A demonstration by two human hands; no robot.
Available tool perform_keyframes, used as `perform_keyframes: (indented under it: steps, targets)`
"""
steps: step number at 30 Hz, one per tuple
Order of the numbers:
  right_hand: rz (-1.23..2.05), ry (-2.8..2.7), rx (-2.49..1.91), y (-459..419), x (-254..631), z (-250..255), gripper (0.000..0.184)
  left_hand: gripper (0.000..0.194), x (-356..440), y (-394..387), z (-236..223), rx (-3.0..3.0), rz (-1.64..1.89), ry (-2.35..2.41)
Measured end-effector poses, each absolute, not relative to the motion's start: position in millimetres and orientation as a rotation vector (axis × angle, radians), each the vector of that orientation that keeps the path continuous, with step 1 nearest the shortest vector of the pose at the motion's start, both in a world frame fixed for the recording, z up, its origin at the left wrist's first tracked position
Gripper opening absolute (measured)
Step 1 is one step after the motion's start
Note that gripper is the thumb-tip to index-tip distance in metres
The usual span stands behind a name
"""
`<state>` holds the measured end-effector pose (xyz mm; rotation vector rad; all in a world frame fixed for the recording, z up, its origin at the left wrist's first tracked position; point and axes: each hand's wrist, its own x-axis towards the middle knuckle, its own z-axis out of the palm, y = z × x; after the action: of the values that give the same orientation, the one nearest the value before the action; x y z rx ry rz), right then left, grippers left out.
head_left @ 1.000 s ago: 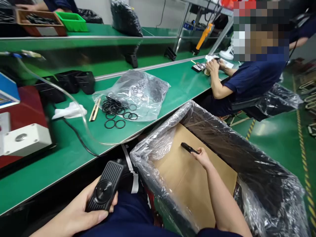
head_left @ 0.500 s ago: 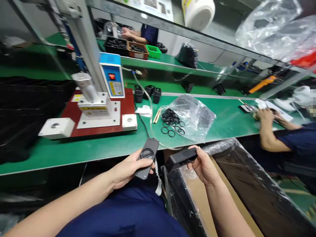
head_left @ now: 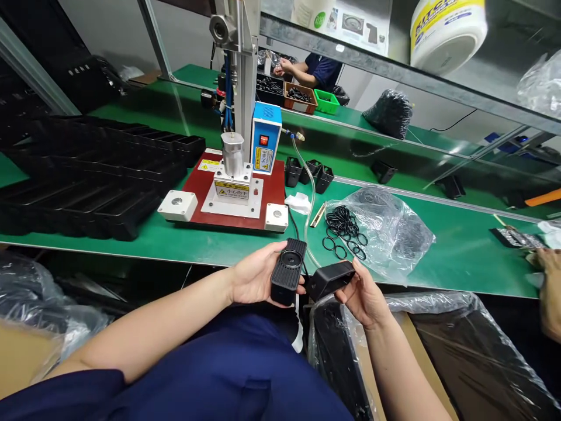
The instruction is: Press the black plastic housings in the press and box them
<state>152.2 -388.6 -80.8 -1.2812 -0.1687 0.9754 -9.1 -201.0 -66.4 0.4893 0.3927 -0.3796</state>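
Note:
In my left hand (head_left: 256, 273) rests a black ribbed rectangular part (head_left: 287, 273) with a round recess in its upper face; the fingers curl round its sides. My right hand (head_left: 363, 295) grips a black hollow plastic housing (head_left: 332, 278) by its right end, its opening partly showing. The two black pieces are close together in front of the bench edge, and I cannot tell whether they touch. Beyond them, a heap of black rubber rings (head_left: 342, 222) lies on the green bench, partly on a clear plastic bag (head_left: 392, 234).
A press (head_left: 233, 169) on a red base, with a white button box (head_left: 177, 206) at its left, stands on the bench. Rows of black housings (head_left: 118, 204) fill the left. Below at right is a plastic-lined carton (head_left: 473, 345). A co-worker's hand (head_left: 550, 286) is at far right.
The view has swung left, so the bench scene sits farther right. My left thumb has moved off the round recess to the ribbed part's edge, and that part's end face now shows.

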Motion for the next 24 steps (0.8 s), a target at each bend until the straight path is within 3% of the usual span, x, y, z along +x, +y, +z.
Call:
perform_keyframes:
  steps: [15, 24]
  targets:
    - [0.991, -0.824, -1.887, -367.5, 142.9, -65.2, 0.055, 0.063, -15.7, -208.9, -79.1, 1.232, -0.293, 0.299]
    - [0.455, -1.13, -2.328, -353.1, 124.7, -79.8, 0.053, 0.051, -26.4, -213.6, -99.8, 1.51, -0.244, 0.218]
